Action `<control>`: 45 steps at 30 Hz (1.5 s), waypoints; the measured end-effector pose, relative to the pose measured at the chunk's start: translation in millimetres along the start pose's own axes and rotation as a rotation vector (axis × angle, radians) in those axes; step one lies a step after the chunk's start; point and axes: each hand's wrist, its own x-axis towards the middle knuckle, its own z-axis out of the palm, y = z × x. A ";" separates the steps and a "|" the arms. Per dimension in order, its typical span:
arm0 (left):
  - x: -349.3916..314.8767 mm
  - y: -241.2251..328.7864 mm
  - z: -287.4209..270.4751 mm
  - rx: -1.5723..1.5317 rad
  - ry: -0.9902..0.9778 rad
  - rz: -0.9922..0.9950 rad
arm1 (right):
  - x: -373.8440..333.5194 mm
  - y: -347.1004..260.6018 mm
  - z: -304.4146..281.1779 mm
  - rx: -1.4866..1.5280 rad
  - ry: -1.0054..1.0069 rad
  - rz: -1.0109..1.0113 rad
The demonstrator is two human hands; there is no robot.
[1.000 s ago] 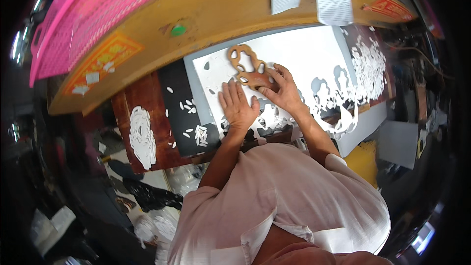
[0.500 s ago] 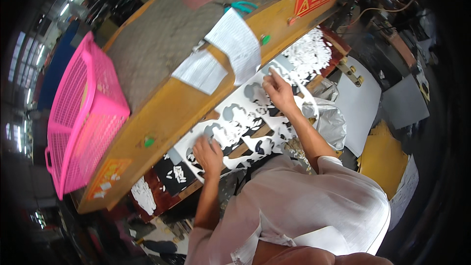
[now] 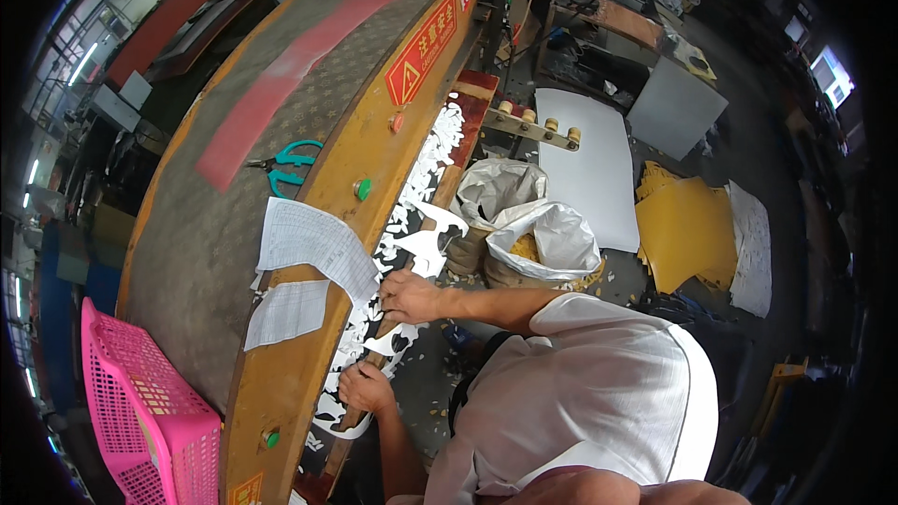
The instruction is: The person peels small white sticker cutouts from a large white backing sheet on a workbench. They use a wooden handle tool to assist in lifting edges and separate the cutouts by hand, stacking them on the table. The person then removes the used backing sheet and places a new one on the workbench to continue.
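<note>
A white sheet with cut-out holes (image 3: 423,245) lies in ragged strips along the front edge of the work surface, beside the long yellow-brown machine beam (image 3: 351,192). My left hand (image 3: 367,388) is closed on the near end of this sheet, fingers curled at its edge. Farther along, my right hand (image 3: 410,296) has its fingers bent down over the same sheet; its fingertips are partly hidden. Many small white cut pieces (image 3: 432,151) lie between the beam and the sheet.
Teal-handled scissors (image 3: 292,161) lie on the patterned machine top, and printed papers (image 3: 313,238) hang over the beam. A pink plastic basket (image 3: 154,402) stands at the near left. To the right are open white sacks (image 3: 547,238), a white board (image 3: 585,168) and yellow sheets (image 3: 690,229).
My view has turned. My hands, earlier spread wide over the sheet, are now closer together at its front edge. The grey shapes seen on the sheet before no longer show.
</note>
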 end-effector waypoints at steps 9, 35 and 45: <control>-3.2 -2.6 6.0 -0.046 -0.007 -0.042 | 2.8 1.1 30.8 -0.003 0.123 0.132; 181.4 -93.2 0.2 -0.851 0.041 -0.363 | 288.0 -84.5 119.9 0.046 -0.218 -0.139; 175.6 -110.7 17.1 -0.703 0.063 -0.211 | 328.6 -64.4 110.8 0.659 -0.225 0.034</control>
